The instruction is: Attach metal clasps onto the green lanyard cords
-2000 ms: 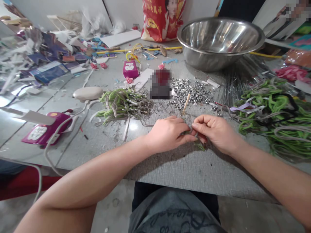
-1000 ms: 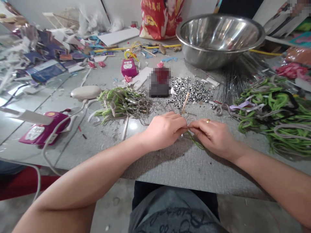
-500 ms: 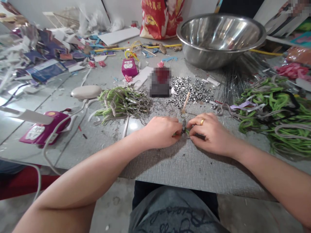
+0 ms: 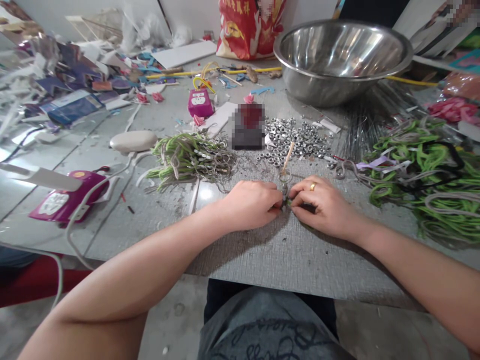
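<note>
My left hand [image 4: 257, 204] is closed, fingertips pinched together over the table. Facing it, my right hand [image 4: 323, 206], with a gold ring on one finger, is closed in a pinch too. Between the fingertips shows a bit of green cord [image 4: 288, 201], mostly covered by the fingers. Small metal fittings [image 4: 284, 189] run from it up to the foot of a thin wooden stick [image 4: 288, 157]. Just beyond the hands spreads a heap of small metal rings [image 4: 294, 139]. Left of it lies a bundle of green and grey cords [image 4: 183, 157] with metal clasps.
A large steel bowl [image 4: 341, 90] stands at the back right. More green and grey cords [image 4: 446, 195] are piled at right. Purple power blocks [image 4: 200, 103] with cables, paper scraps [image 4: 71, 100] and a red bag [image 4: 247, 30] occupy the left and back.
Both hands stay in nearly the same place, with only slight finger movement. The green cord shows less beside the left fingertips than before.
</note>
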Demonstrator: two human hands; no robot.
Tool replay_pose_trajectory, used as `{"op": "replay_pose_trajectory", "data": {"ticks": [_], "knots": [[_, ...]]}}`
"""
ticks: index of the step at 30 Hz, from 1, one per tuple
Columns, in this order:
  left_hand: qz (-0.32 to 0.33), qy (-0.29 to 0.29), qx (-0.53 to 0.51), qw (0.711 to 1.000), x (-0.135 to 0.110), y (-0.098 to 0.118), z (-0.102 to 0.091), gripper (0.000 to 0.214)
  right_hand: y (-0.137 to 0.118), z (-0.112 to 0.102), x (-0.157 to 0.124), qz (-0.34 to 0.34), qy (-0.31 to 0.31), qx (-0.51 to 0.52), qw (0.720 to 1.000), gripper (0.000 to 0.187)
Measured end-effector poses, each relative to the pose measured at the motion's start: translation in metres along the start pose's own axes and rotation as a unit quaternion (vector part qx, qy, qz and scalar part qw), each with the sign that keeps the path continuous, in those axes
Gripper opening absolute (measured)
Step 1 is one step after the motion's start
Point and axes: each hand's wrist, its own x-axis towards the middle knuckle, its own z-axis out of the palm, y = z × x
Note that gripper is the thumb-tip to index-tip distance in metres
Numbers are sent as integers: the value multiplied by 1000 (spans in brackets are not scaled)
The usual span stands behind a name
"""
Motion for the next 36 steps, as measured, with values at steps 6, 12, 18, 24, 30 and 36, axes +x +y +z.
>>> {"op": "replay_pose_trajectory", "data": {"ticks": [6,12,18,24,30,36], "knots": [[5,0,10,1000,0,0,1,11,1,1,0,15,11,10,1000,9],[5,0,10,1000,0,0,1,11,2,2,0,30,14,36,999,9],[4,-4,9,1000,0,1,0,12,3,2,0,20,-10,31,999,9],[-3,-20,6,1000,0,2,-2,13,2,1,0,18,-19,27,999,9],[0,-22,6,1000,0,2,-2,13,5,0,0,33,-15,55,998,8],[1,-22,9,1000,0,2,-2,13,8,-2,0,57,-24,88,994,7]]}}
